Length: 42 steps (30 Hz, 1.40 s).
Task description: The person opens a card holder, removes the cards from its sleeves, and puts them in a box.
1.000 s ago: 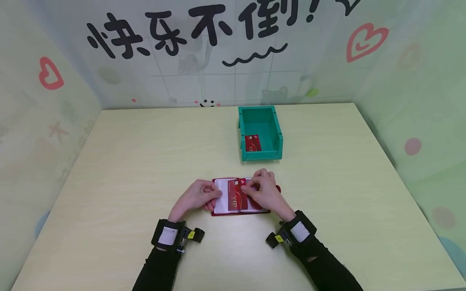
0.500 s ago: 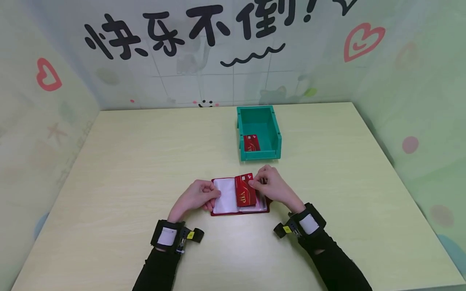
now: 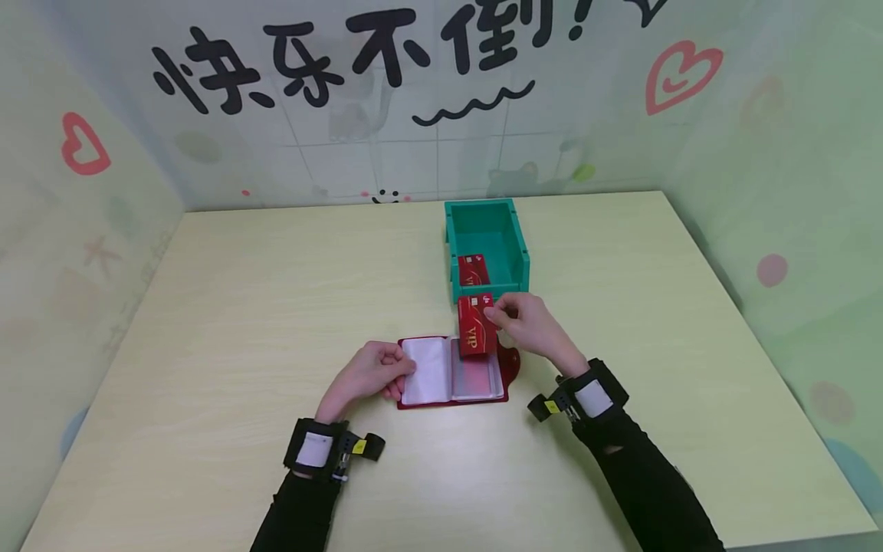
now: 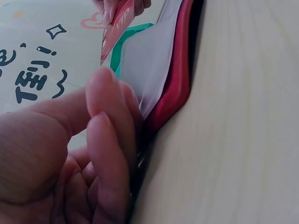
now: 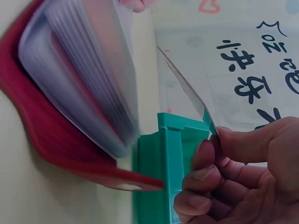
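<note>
A red card holder (image 3: 451, 402) lies spread on the table, with clear plastic sleeves (image 5: 88, 60) inside and a snap flap (image 3: 510, 366) on its right side. My left hand (image 3: 378, 372) pinches the holder's left edge, thumb on top of the sleeves. Above the holder's far edge, a red VIP card (image 3: 476, 326) is pinched at its right side between the thumb and fingers of my right hand (image 3: 530, 326). In the right wrist view the card (image 5: 187, 88) shows edge-on, raised off the sleeves.
A green bin (image 3: 497, 291) stands just beyond the holder, at the back of the table (image 3: 290, 291). Another red card (image 3: 472, 270) lies in its near left part. Printed walls enclose the table at the back and both sides.
The right hand has drawn the red card up off the holder and carried it away toward the green bin, uncovering the right-hand sleeve. The left hand has kept its place.
</note>
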Motion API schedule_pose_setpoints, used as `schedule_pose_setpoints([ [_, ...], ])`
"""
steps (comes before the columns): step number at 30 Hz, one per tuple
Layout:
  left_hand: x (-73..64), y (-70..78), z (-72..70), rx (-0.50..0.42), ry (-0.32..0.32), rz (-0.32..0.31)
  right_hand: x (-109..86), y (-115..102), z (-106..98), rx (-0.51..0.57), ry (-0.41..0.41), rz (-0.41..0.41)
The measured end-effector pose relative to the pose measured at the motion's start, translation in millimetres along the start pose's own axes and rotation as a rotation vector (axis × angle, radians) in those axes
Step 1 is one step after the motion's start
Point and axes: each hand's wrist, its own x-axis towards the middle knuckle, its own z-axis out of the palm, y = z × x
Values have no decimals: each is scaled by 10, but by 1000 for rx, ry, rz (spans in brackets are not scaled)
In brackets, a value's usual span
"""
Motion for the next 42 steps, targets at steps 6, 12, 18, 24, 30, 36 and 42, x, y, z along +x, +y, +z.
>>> schedule_pose_setpoints([
  [6,-8,13,-4,10,8,-7,136,-61,-136,-42,49,-4],
  [12,-12,18,-6,14,15,-15,292,-120,-259,-90,61,3],
  [18,-11,16,0,18,20,-23,451,-173,-351,-120,64,23],
  [24,-21,29,-5,14,21,-16,604,-222,-410,-137,75,48],
  [30,-16,33,-10,13,19,-14,761,-266,-402,-203,69,70],
  [36,-14,21,4,7,15,-25,921,-277,-360,-283,65,116],
  [42,-23,12,15,2,20,-33,1052,-285,-298,-360,11,174],
])
